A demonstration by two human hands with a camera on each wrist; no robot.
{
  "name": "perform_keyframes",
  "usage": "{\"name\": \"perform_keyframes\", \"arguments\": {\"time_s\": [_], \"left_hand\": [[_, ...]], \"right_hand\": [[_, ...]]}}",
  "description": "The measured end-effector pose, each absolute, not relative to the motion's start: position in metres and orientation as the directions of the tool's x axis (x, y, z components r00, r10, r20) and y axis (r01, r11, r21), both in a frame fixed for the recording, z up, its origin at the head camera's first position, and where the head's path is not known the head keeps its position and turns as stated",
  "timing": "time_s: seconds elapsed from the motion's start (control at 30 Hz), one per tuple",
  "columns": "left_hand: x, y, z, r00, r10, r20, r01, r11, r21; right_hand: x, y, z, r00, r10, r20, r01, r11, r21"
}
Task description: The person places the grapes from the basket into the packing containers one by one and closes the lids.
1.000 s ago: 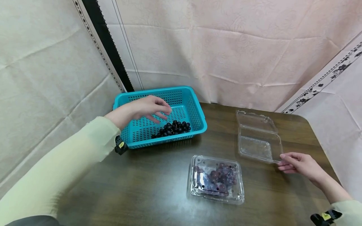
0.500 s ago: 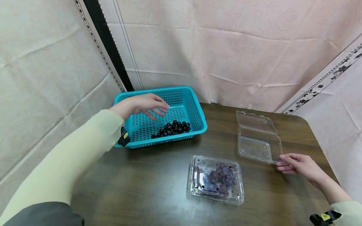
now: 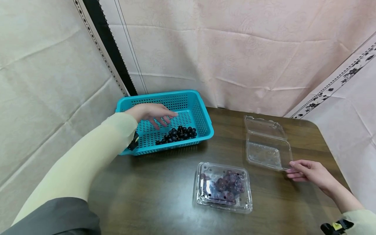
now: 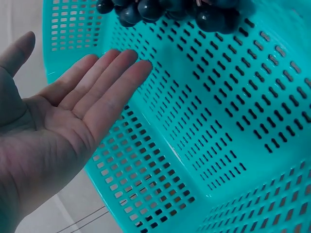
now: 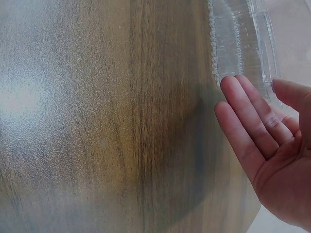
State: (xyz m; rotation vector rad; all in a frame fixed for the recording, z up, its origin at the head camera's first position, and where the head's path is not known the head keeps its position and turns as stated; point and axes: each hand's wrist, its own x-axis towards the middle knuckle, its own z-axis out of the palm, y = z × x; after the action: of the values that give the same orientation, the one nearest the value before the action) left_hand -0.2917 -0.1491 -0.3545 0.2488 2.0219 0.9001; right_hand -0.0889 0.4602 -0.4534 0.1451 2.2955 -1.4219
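Observation:
My left hand (image 3: 154, 114) hovers over the blue-green plastic basket (image 3: 205, 119), its fingers extended and holding nothing. A bunch of dark grapes (image 3: 179, 133) lies along the basket's near side, just beyond the fingertips. In the left wrist view, the palm and spread thumb of that hand (image 4: 73, 111) show beside the grapes (image 4: 150, 9). At the right, my right hand (image 3: 311, 173) pinches the near corner of an open clear plastic clamshell container (image 3: 265, 153) between thumb and fingers. The right wrist view shows the thumb at the container's edge (image 5: 269, 58) and the other fingers fairly straight.
A closed clear clamshell box (image 3: 205, 195) with reddish-purple grapes (image 3: 229, 186) inside sits on the dark wooden table (image 3: 152, 189), between the two hands. Pale cloth curtains (image 3: 235, 58) stand behind and at both sides, close to the basket's back.
My left hand shifts slightly above the basket, and its forearm swings further into view from the lower left. The right hand and both plastic containers stay put.

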Motion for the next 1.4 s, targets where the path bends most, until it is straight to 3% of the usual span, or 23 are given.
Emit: {"name": "perform_keyframes", "arguments": {"time_s": [0.23, 0.6, 1.4], "left_hand": [[-0.298, -0.137, -0.362, -0.523, 0.458, -0.719, -0.156, 0.778, 0.609], [-0.31, -0.125, -0.375, -0.468, 0.432, -0.771, -0.2, 0.798, 0.569], [-0.312, -0.111, -0.396, -0.426, 0.41, -0.807, -0.223, 0.816, 0.533]], "right_hand": [[-0.089, 0.459, -0.452, -0.903, -0.131, -0.41, 0.31, 0.462, -0.831], [-0.09, 0.461, -0.455, -0.906, -0.137, -0.4, 0.305, 0.445, -0.842], [-0.091, 0.46, -0.456, -0.903, -0.128, -0.409, 0.319, 0.439, -0.84]]}}
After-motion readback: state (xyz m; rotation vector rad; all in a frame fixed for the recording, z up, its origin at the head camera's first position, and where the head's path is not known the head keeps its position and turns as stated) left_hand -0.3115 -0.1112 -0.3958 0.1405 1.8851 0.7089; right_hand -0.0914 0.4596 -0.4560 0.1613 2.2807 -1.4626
